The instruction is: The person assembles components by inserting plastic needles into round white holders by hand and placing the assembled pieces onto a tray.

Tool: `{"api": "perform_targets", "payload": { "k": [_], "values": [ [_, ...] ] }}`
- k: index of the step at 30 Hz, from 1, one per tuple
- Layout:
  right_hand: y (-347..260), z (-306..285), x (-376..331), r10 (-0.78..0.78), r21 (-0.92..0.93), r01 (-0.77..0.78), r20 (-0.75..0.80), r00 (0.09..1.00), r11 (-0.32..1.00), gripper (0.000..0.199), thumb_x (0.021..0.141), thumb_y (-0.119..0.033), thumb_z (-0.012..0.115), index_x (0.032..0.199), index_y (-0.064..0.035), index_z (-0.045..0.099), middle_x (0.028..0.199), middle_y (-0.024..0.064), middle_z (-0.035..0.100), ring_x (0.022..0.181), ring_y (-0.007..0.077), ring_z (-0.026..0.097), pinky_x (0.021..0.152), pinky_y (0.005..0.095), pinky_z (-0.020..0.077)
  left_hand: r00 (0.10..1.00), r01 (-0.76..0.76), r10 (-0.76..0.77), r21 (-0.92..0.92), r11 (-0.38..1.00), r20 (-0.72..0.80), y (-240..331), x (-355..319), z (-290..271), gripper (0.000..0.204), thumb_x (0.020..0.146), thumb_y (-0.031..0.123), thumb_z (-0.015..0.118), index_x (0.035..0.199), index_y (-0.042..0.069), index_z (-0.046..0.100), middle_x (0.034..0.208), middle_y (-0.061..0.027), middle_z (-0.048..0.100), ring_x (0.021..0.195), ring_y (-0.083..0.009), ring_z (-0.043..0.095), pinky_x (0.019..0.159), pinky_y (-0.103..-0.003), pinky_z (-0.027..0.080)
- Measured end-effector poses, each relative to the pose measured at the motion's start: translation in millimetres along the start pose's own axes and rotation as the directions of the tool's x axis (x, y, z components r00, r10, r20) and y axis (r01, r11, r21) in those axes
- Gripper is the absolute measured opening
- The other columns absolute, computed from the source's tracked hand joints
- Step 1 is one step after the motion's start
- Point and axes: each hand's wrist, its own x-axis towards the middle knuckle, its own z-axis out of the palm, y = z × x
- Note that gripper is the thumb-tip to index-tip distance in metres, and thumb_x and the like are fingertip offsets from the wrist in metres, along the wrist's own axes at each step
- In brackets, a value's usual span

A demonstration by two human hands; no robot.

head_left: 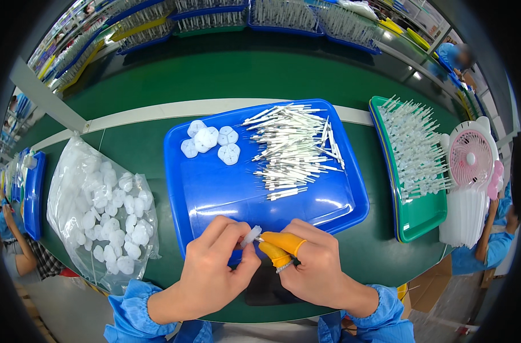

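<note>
Left hand (212,268) pinching a white flower-shaped piece (250,235), right hand (312,263) pinching a thin pin (263,240) against it, above the blue tray (329,211)

Both forearms wear bright blue work sleeves, gathered into ruffled elastic cuffs at the wrists. The left hand (212,268) is bare of any covering. The right hand (317,266) has two fingers (283,242) capped in orange-yellow rubber cots, the one toward 6 o'clock rolled at its base into a pale ribbed rim.
</note>
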Motion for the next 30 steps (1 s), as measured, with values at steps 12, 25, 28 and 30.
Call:
{"api": "perform_targets", "payload": {
  "k": [12, 25, 28, 30],
  "values": [
    [18, -14, 25, 0.069, -0.285, -0.043, 0.081, 0.994, 0.958, 0.031, 0.075, 0.008, 0.069, 0.105, 0.0069, 0.076, 0.098, 0.0149, 0.064, 0.094, 0.0352, 0.06, 0.082, 0.0439, 0.0507, 0.997, 0.048, -0.044, 0.078, 0.996, -0.058, -11, 9, -4, 0.02, 0.091, -0.003, 0.073, 0.11, -0.004, 0.068, 0.103, -0.0147, 0.063, 0.081, -0.0281, 0.072, 0.067, -0.036, 0.061],
    [1, -24, 14, 0.205, -0.038, -0.201, 0.194, 0.959, 0.979, 0.032, 0.078, 0.009, 0.074, 0.109, -0.0009, 0.075, 0.096, 0.0131, 0.067, 0.088, 0.0328, 0.063, 0.078, 0.0417, 0.0509, 0.949, 0.31, -0.294, -0.189, 0.932, 0.11, -5, 17, -20, 0.012, 0.096, -0.003, 0.071, 0.107, -0.005, 0.069, 0.104, -0.0089, 0.064, 0.093, -0.0155, 0.07, 0.078, -0.03, 0.064],
    [-2, -20, 16, 0.122, -0.007, -0.123, 0.219, 0.968, 0.992, 0.035, 0.08, 0.007, 0.075, 0.114, -0.0015, 0.076, 0.095, 0.0129, 0.068, 0.084, 0.032, 0.063, 0.073, 0.0398, 0.0508, 0.944, 0.329, -0.307, -0.249, 0.911, 0.123, -5, 15, -18, 0.017, 0.094, -0.001, 0.073, 0.11, -0.004, 0.071, 0.099, -0.0122, 0.065, 0.09, -0.0198, 0.071, 0.077, -0.033, 0.066],
    [0, -20, 15, 0.046, -0.011, -0.045, 0.217, 0.975, 0.999, 0.038, 0.079, 0.008, 0.075, 0.116, -0.0003, 0.075, 0.094, 0.0126, 0.067, 0.082, 0.0318, 0.061, 0.071, 0.0386, 0.0499, 0.967, 0.251, -0.233, -0.215, 0.944, 0.105, -5, 15, -17, 0.017, 0.093, -0.002, 0.073, 0.11, -0.004, 0.071, 0.099, -0.0125, 0.065, 0.089, -0.0205, 0.071, 0.077, -0.032, 0.066]
  ]
}}
